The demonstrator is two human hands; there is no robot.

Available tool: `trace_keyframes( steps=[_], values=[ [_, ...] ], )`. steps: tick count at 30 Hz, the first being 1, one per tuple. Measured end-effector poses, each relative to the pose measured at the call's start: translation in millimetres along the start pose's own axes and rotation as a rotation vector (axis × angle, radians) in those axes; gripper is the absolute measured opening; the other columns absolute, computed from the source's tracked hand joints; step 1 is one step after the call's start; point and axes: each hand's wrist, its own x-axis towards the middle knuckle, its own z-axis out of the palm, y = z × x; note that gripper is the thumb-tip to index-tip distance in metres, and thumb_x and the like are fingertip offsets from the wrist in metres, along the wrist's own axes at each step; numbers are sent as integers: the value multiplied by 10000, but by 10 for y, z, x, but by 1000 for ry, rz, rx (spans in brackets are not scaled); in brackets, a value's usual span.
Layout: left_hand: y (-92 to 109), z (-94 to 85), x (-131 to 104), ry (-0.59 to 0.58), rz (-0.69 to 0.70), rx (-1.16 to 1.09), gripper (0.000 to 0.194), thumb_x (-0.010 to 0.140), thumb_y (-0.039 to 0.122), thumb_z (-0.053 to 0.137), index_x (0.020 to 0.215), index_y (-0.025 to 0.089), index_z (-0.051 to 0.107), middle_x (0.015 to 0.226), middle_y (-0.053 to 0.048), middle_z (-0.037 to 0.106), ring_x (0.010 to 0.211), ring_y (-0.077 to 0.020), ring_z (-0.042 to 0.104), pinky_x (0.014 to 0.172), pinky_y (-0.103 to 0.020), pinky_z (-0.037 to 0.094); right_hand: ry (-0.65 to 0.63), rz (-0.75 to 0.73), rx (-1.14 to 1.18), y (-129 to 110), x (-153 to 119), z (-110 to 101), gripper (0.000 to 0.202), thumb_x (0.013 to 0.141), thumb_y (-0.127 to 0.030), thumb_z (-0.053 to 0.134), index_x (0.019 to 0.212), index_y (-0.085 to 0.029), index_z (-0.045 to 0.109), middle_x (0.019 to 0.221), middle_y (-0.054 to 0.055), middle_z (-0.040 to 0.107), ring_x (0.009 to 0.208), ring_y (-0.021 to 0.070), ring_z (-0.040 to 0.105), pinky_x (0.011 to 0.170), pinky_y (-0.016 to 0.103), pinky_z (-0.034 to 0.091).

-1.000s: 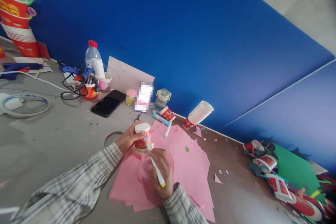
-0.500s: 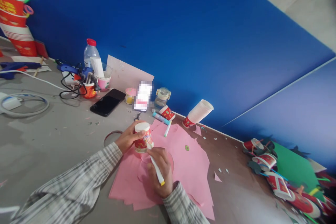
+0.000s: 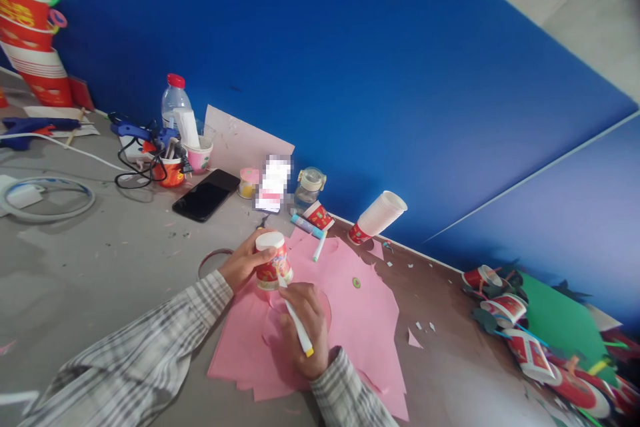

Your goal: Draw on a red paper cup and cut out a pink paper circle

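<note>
My left hand point(image 3: 245, 263) is closed round a red patterned paper cup point(image 3: 273, 267) that stands upside down, its white base on top. A white marker with a yellow end point(image 3: 299, 325) is gripped in my right hand point(image 3: 309, 328), and its tip meets the lower front of the cup. Both hands are over a stack of pink paper point(image 3: 360, 327). On that paper lie a small green oval piece point(image 3: 356, 283) and a white pen with a green end point(image 3: 320, 246).
Behind stand a black phone point(image 3: 206, 195), a lit phone point(image 3: 273, 183), a glass jar point(image 3: 309, 188) and stacked cups point(image 3: 380, 215). Cables and a glue gun point(image 3: 45, 127) lie left. Decorated cups point(image 3: 533, 353) sit at the right. A blue partition point(image 3: 325, 67) rises behind.
The marker tip and the fingers of my right hand have shifted very slightly left on the cup. My left hand keeps its hold.
</note>
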Motion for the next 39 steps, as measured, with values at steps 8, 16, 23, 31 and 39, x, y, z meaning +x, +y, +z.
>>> trace_keyframes(
  steps=[8,16,23,31,39],
  values=[
    [17,14,-6,12,-10,7,520,469,439,751,902,220,565,749,6,596,704,-190,529,636,-320,418,13,4,-9,-6,-4,-1,360,759,-150,526,1101,-257,563,931,64,622,829,269,586,704,440,495],
    [10,9,-3,5,-18,-11,520,466,433,756,902,228,561,755,8,598,706,-183,531,638,-314,418,29,30,3,12,-24,10,348,764,-158,515,1094,-255,568,937,67,617,837,270,584,704,434,495],
    [18,18,-11,-2,-17,-26,509,475,433,754,898,227,561,741,5,597,690,-183,538,624,-318,423,34,43,20,1,-11,7,347,762,-146,517,1089,-248,572,937,65,614,844,265,580,716,424,493],
    [7,5,3,-3,-6,-24,506,483,428,756,904,226,559,759,8,592,698,-174,533,620,-303,425,42,48,29,7,-16,13,338,761,-143,522,1081,-237,580,936,61,616,840,251,578,720,410,494],
    [1,5,-4,-13,4,-24,505,494,429,751,908,215,558,757,12,580,682,-161,522,608,-293,421,40,55,36,20,-17,14,351,760,-136,516,1088,-244,577,943,64,617,851,260,580,730,421,494]
  ],
)
